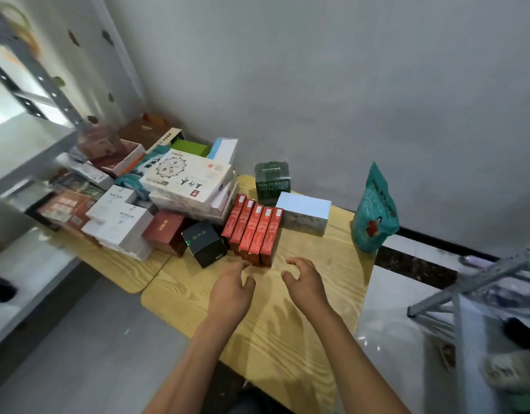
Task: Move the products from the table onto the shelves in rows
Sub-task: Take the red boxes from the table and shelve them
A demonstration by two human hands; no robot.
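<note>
Head view shows your left hand and right hand over the wooden surface, each grip apart with fingers loosely curled, holding nothing. Your left fingertips reach the near end of a row of five red boxes standing on edge. Behind them sits a dark green box reading "VITHOY", beside a pale blue box. A teal pouch stands near the right edge; its print is unreadable.

both hands empty, near red boxes on table
</note>
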